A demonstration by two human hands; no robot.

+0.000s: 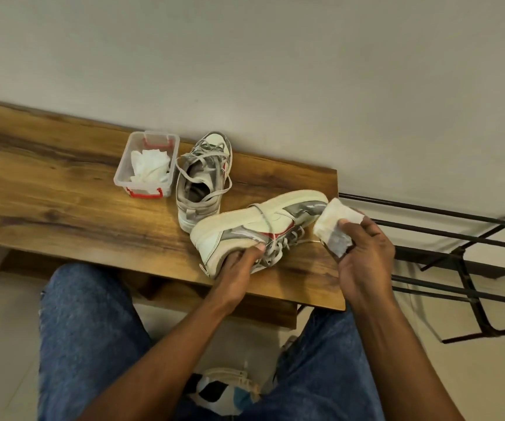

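A white, grey and red sneaker (245,221) lies tipped on its side on the wooden bench (63,189), sole facing away from me. My left hand (236,265) grips it at the collar, fingers inside the opening. My right hand (363,256) holds a folded white wipe (334,226) just right of the sneaker's toe; I cannot tell whether the wipe touches the toe. The second sneaker (202,177) stands upright behind, its laces loose.
A clear plastic box with red clips (146,164) holding crumpled white wipes sits left of the upright sneaker. A black metal rack (457,247) stands right of the bench. The wall runs along the bench's far edge. My knees in jeans are below.
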